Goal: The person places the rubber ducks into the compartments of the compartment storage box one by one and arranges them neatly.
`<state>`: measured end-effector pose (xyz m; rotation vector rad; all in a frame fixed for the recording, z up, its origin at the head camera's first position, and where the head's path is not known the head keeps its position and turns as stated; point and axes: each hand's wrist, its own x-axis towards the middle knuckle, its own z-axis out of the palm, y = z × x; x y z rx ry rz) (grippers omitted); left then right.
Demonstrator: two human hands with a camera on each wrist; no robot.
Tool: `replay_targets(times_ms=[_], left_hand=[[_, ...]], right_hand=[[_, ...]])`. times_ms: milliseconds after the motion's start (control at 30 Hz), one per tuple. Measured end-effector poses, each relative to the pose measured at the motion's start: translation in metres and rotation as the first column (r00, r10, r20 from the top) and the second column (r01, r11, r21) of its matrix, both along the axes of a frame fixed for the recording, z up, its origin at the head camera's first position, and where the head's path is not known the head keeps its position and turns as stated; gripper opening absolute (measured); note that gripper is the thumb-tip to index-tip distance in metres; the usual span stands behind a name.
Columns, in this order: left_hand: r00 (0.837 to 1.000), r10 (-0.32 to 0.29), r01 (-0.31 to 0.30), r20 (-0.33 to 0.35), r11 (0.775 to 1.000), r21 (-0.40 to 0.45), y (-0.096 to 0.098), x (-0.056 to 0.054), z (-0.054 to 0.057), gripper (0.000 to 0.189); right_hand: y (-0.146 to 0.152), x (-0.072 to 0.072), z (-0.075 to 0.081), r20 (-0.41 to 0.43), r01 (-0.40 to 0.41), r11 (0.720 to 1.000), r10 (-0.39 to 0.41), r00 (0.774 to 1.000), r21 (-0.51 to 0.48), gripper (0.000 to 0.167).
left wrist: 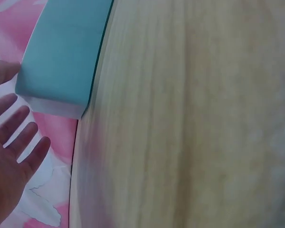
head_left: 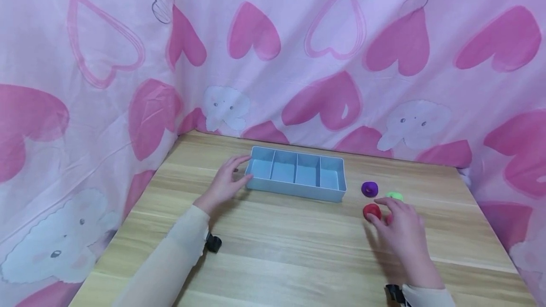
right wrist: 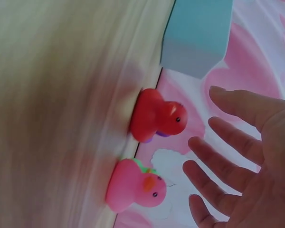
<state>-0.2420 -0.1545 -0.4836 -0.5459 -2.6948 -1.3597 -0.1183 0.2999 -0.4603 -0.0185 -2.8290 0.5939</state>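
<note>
A light blue box [head_left: 294, 190] with several compartments in a row stands on the table. At its left end is my left hand [head_left: 225, 180], fingers spread and straight, the thumb by the front corner; whether it touches cannot be told. My right hand [head_left: 404, 227] hovers over a red rubber duck [right wrist: 154, 116] and a pink rubber duck [right wrist: 133, 187], fingers extended and apart, holding nothing. In the head view the red duck [head_left: 372, 212] lies between thumb and index finger, and the hand mostly covers the pink one. A purple toy [head_left: 369, 189] and a partly hidden green toy [head_left: 395, 196] lie behind.
The wooden table [head_left: 290, 255] backs onto a pink heart-patterned curtain [head_left: 294, 70], which also hangs along the left and right sides. Black wrist devices [head_left: 213, 243] sit at both cuffs.
</note>
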Motion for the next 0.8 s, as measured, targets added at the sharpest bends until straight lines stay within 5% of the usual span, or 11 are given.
replay_targets(times_ms=[800], left_hand=[[0.993,-0.106,0.107,0.042,0.994,-0.024,-0.012,-0.013,0.0,0.061]], right_hand=[[0.01,-0.009,-0.006,0.079,-0.013,0.996,0.007,0.997,0.084,0.044]])
